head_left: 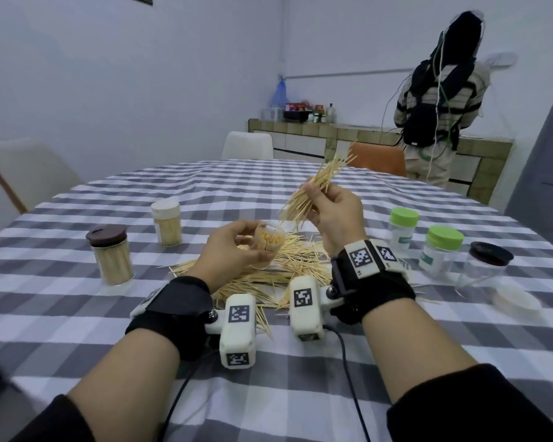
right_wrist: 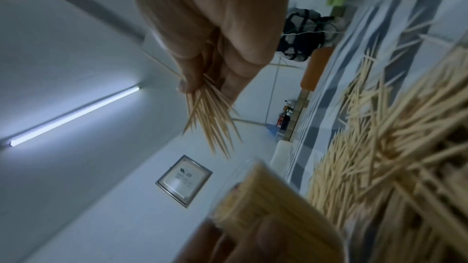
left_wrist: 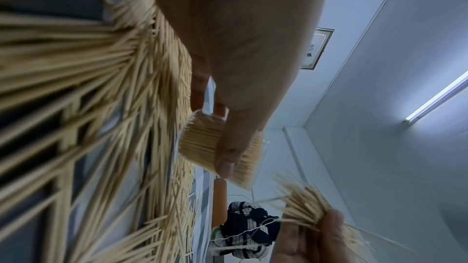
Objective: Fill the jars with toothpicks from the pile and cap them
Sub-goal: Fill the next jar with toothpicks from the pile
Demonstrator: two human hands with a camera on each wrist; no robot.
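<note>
My left hand point(head_left: 237, 247) grips a clear uncapped jar point(head_left: 268, 242) nearly full of toothpicks, tilted toward the right, just above the toothpick pile point(head_left: 268, 272). The same jar point(left_wrist: 217, 147) shows under my thumb in the left wrist view. My right hand point(head_left: 329, 205) holds a splayed bundle of toothpicks point(head_left: 316, 189) up and to the right of the jar's mouth; its lower ends hang close above the opening. In the right wrist view the bundle point(right_wrist: 210, 115) sticks out past my fingers, above the jar point(right_wrist: 260, 193).
Two filled, capped jars stand left: a brown-lidded one point(head_left: 110, 255) and a white-lidded one point(head_left: 166, 221). Right stand two green-lidded empty jars point(head_left: 403, 231) point(head_left: 441, 250), a brown-lidded empty jar point(head_left: 486, 266) and a loose white lid point(head_left: 516, 303). A person point(head_left: 438, 100) stands at the far counter.
</note>
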